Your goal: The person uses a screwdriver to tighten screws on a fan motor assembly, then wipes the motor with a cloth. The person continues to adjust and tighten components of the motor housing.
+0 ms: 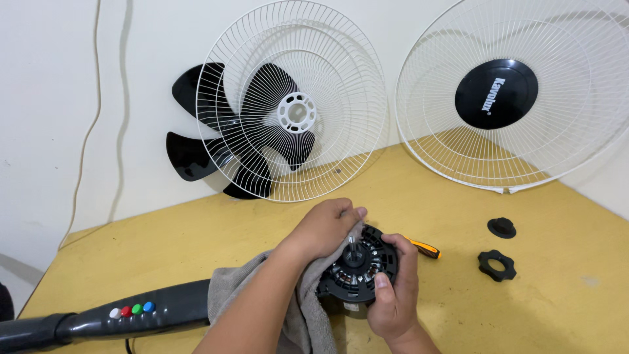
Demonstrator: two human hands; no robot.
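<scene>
1. Head view: the left hand (324,226) presses a grey cloth (262,288) against the top of a black fan motor (357,267), fingers closed on the fabric.
2. The right hand (393,288) cups the motor from the right side, thumb on its face, gripping it firmly.
3. The motor sits at the near middle of the yellow table (458,314), joined to a dark fan stand (98,318) with coloured buttons.
4. An orange-handled screwdriver (424,248) lies just behind the right hand.
5. Two black plastic nuts (497,264) lie to the right.
6. A rear white grille (295,98), black fan blade (196,137) and front grille (517,92) lean against the wall.
</scene>
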